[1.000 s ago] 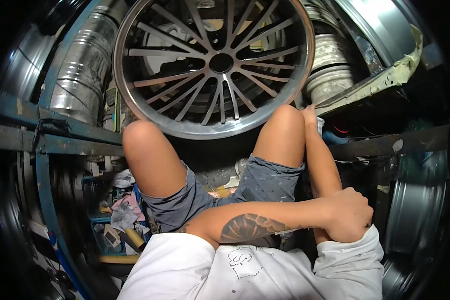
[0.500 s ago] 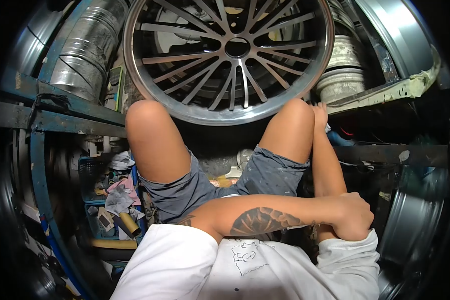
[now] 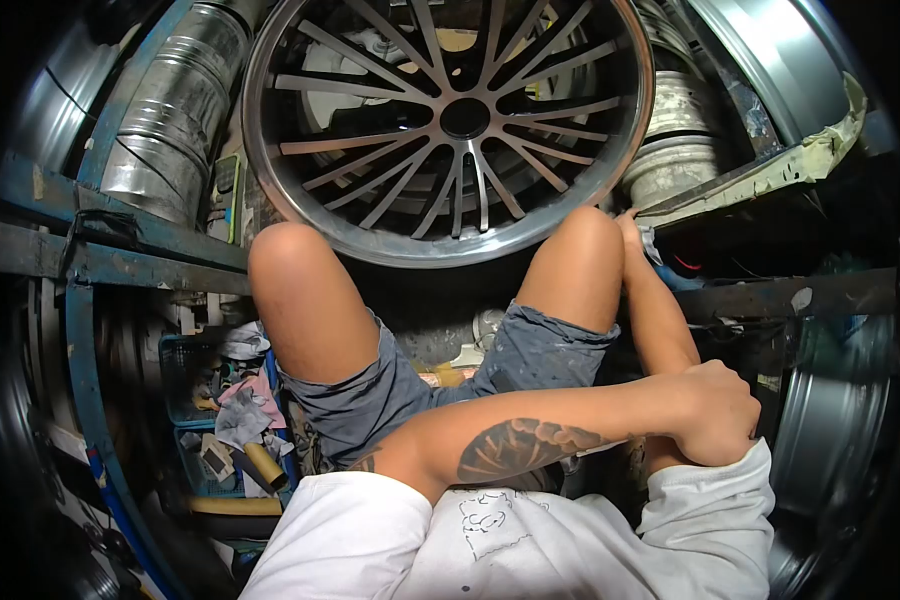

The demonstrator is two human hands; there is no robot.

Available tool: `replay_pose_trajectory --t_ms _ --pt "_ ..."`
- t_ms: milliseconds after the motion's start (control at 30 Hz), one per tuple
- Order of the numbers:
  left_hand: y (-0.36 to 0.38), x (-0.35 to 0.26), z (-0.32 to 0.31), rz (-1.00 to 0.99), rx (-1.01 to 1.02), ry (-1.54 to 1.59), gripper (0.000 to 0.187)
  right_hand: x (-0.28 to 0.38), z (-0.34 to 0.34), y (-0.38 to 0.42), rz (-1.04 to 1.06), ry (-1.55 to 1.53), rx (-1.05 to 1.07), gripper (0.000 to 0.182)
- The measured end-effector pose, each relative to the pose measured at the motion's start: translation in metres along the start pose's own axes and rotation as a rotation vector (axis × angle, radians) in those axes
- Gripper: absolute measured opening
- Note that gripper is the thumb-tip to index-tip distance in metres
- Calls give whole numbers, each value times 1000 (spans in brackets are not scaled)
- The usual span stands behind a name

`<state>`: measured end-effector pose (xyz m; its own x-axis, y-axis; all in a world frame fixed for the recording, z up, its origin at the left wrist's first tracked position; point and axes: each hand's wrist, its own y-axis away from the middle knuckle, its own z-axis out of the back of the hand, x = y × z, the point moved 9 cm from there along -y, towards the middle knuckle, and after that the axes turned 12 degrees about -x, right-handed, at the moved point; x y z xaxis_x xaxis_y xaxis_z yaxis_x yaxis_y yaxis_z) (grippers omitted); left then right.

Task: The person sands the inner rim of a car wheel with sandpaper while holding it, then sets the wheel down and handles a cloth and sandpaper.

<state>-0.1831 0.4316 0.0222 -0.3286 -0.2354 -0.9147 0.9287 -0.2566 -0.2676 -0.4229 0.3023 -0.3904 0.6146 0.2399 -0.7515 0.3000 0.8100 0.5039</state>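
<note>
My left arm crosses in front of my chest, and my left hand (image 3: 720, 412) is closed around my right arm near the elbow, above the white sleeve. Reaching forward along the outside of my right knee, my right hand (image 3: 631, 232) is partly hidden behind it. A small grey-white scrap (image 3: 651, 246) shows at its palm side, with most of the fingers out of sight; I cannot tell what it is. A large multi-spoke alloy wheel (image 3: 448, 250) with a polished rim lies face up just beyond my knees.
Stacked metal rims (image 3: 165, 125) stand on the left behind a blue steel frame (image 3: 160, 240). More rims (image 3: 665, 150) are at the right, beside a rack bar wrapped in torn masking tape (image 3: 770, 180). Blue baskets (image 3: 185, 350) hold crumpled paper scraps and a cardboard tube (image 3: 265, 465) at lower left.
The wheel sits slightly lower and further left in view. My left hand has shifted a little up and right, still around the arm. My right hand has turned, showing more of the scrap.
</note>
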Motion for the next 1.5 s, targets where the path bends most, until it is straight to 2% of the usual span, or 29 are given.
replay_pose_trajectory --t_ms 100,267,567,733,933,1033,1233,1433,1500 --pt "-3 -1 -5 -13 28 -23 46 5 -19 -11 31 47 -29 40" --pt "-3 -1 -12 23 71 -41 47 1 -19 -12 -70 -13 3 42" --pt "9 -1 -28 37 103 -39 50 -24 27 23 -316 -252 -210 41" --pt "6 6 -44 54 169 -18 48 -45 59 44 -467 -501 -385 36" --pt "0 8 -40 38 162 -30 46 -39 55 44 -415 -408 -366 36" --pt "-4 7 -34 44 165 -43 46 -27 50 40 -340 -238 -337 38" --pt "-12 1 -26 57 291 -58 51 -6 13 14 -142 28 -104 43" --pt "-10 -2 -22 64 351 -33 55 15 -17 -7 -19 70 -65 44" --pt "-11 -6 -24 45 385 -9 55 4 16 13 -2 92 -28 44"
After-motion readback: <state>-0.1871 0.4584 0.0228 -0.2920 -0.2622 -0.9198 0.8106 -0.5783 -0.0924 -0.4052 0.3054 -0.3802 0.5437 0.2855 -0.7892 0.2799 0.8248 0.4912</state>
